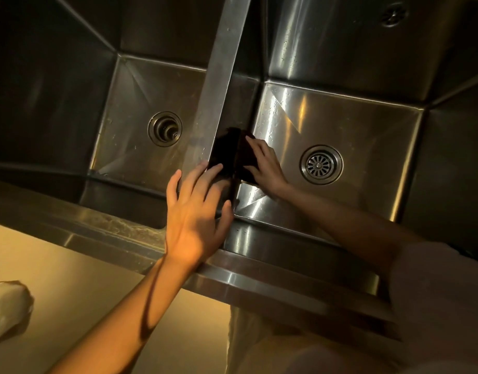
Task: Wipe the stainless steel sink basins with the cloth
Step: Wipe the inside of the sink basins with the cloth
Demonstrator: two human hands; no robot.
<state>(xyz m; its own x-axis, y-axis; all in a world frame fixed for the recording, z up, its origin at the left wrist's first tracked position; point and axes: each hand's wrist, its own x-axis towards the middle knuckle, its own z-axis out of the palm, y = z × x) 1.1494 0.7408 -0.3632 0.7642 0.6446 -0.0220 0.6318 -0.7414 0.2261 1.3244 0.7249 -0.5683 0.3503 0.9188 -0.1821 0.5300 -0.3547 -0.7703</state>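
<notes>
- Cloth [227,152], dark, is seen at frame centre, draped over the divider [219,85]; its long axis is judged to run along the divider.
- Left hand [197,211] is laid flat on the cloth's near end, fingers straight.
- Right hand [264,166] is pressed on the cloth inside the right basin [353,125], fingers extended; it is judged nearer that wall.
- Left basin [130,117]: only a drain [165,128] is seen. Right basin: strainer [321,165], droplets.

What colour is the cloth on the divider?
Very dark, nearly black, the cloth shows in the head view, draped over the divider.

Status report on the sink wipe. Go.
Left hand open, flat on the divider. Right hand open, pressing the dark cloth against the divider wall in the right basin. Nothing in the way.
</notes>
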